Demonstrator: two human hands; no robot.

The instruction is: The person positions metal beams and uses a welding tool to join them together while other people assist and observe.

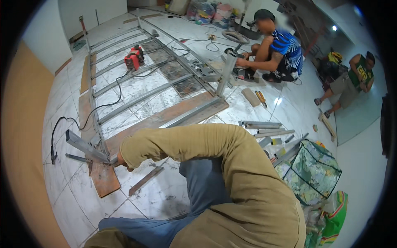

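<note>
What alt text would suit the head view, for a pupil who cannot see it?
The person's right hand, mostly hidden by a tan sleeve, is at the near left corner of a metal frame on a tiled floor. A red machine sits within the frame; to the right, a co-worker crouches beside it, with another person beyond.

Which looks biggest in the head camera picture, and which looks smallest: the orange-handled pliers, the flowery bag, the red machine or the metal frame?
Largest to smallest, as they look there:
1. metal frame
2. flowery bag
3. red machine
4. orange-handled pliers

The bag is nearer the camera than the machine, which makes it look bigger.
</note>
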